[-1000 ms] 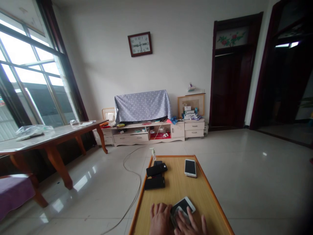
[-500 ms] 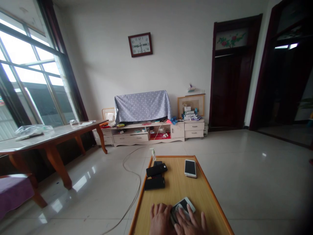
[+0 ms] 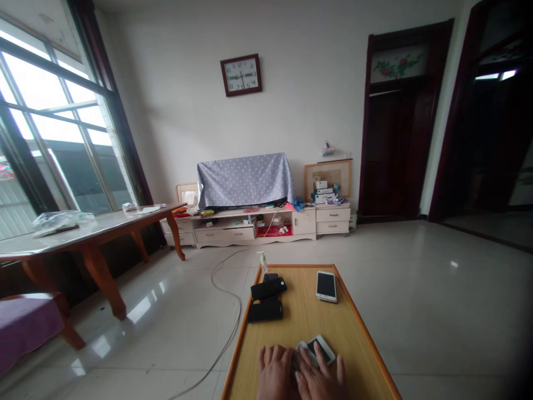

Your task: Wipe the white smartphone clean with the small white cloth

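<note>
Head view: one white, dark-screened phone [image 3: 327, 350] on a yellow wood-grain table [image 3: 302, 316], wiping seemingly unfinished; my right hand [image 3: 320, 380], spread over pale thin cloth [image 3: 300, 347] upon it; my left hand [image 3: 275, 371], curled beside it, grip unclear. Beyond it: black slab phones [image 3: 265, 311], left; white-framed phone [image 3: 326, 285], right, their progress untellable; pale tiled floor [image 3: 416, 289]; brown-framed clock [image 3: 241, 75].

Right hand [image 3: 320, 380] pressing pale cloth [image 3: 302, 349] onto white phone [image 3: 325, 345]; left hand [image 3: 275, 373] resting beside; dark phones [image 3: 265, 312] lying left on table [image 3: 302, 303].
</note>
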`<state>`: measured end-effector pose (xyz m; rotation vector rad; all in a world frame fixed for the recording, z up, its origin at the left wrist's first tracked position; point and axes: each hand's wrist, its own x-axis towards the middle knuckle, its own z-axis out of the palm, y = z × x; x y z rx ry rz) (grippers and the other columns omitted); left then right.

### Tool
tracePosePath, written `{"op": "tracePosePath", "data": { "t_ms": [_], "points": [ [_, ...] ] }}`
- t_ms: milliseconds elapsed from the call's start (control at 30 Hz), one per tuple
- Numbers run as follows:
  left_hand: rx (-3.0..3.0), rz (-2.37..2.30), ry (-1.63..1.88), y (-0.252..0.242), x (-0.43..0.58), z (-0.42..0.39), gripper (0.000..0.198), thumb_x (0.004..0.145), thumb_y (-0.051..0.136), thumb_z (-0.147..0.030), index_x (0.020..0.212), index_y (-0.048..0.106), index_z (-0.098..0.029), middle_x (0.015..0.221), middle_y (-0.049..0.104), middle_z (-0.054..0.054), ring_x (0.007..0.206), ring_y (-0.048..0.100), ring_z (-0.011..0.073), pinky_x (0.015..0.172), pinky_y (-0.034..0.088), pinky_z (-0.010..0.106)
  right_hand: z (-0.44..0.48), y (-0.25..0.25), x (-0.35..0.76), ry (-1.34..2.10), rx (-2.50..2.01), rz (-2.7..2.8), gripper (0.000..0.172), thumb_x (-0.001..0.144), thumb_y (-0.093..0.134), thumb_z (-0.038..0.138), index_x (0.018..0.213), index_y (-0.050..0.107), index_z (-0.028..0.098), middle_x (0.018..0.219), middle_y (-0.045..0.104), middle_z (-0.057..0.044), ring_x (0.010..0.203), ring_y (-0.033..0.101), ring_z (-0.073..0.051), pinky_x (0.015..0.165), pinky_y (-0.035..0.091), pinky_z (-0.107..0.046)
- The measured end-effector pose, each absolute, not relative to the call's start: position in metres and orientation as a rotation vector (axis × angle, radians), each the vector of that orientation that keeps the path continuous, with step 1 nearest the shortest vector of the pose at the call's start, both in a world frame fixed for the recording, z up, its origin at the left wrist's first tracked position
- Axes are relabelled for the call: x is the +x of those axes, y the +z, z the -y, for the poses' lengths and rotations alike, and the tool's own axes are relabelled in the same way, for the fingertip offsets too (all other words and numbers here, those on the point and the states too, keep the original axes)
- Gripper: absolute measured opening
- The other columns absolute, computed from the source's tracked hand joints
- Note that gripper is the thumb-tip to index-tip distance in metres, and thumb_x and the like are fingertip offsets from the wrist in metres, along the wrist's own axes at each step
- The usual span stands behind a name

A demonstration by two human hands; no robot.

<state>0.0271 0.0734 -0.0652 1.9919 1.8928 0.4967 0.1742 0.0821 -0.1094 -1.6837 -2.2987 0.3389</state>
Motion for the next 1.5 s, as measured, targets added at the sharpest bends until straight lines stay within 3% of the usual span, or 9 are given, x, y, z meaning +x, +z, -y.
{"op": "tracePosePath", "data": {
  "t_ms": [133,267,633,900,1267,1500],
  "points": [
    [2.030,-1.920,0.577,-0.069,0.031,-0.071,0.052,0.072,0.067,-0.054,0.120,0.066,-0.034,0.118,0.067,0.006,0.121,0.055,0.0302,0.122,0.013,0.053,-0.104,-0.086,0.191,0.304,-1.766,2.266,0.054,0.104,0.025,0.054,0.150,0.047,0.038,0.159,0.040,0.004,0.154,0.022,-0.036,0.117,0.002,-0.079],
    [2.082,-1.901,0.626,-0.069,0.034,-0.068,0.054,0.074,0.067,-0.059,0.121,0.066,-0.032,0.118,0.067,0.007,0.119,0.055,0.0313,0.121,0.013,0.054,-0.108,-0.075,0.207,0.251,-1.830,2.230,0.056,0.105,0.023,0.053,0.152,0.046,0.033,0.160,0.041,0.000,0.155,0.021,-0.034,0.118,-0.003,-0.077],
    [2.152,-1.880,0.678,-0.069,0.035,-0.069,0.050,0.078,0.068,-0.052,0.123,0.065,-0.030,0.117,0.067,0.005,0.119,0.055,0.0291,0.122,0.012,0.050,-0.059,-0.087,0.254,0.271,-1.756,2.284,0.058,0.104,0.020,0.062,0.154,0.041,0.040,0.161,0.039,0.004,0.157,0.013,-0.034,0.119,0.002,-0.076],
    [2.160,-1.898,0.650,-0.068,0.038,-0.068,0.051,0.077,0.069,-0.053,0.122,0.066,-0.029,0.117,0.067,0.005,0.118,0.055,0.0292,0.120,0.015,0.050,-0.099,-0.056,0.228,0.365,-1.730,2.317,0.058,0.106,0.021,0.054,0.152,0.047,0.030,0.160,0.042,0.000,0.157,0.013,-0.035,0.120,0.002,-0.073],
    [2.157,-1.901,0.652,-0.071,0.037,-0.071,0.053,0.076,0.069,-0.052,0.124,0.066,-0.029,0.118,0.067,0.006,0.120,0.055,0.0294,0.121,0.015,0.049,-0.065,-0.078,0.251,0.337,-1.709,2.293,0.058,0.105,0.020,0.060,0.153,0.043,0.038,0.160,0.043,0.004,0.156,0.016,-0.034,0.121,0.008,-0.073],
    [2.136,-1.898,0.653,-0.066,0.038,-0.068,0.050,0.078,0.067,-0.052,0.123,0.066,-0.030,0.117,0.068,0.005,0.118,0.055,0.0289,0.119,0.017,0.048,-0.101,-0.057,0.222,0.356,-1.730,2.318,0.060,0.105,0.022,0.059,0.153,0.046,0.030,0.160,0.043,-0.001,0.156,0.016,-0.035,0.121,0.004,-0.073]
  ]
}}
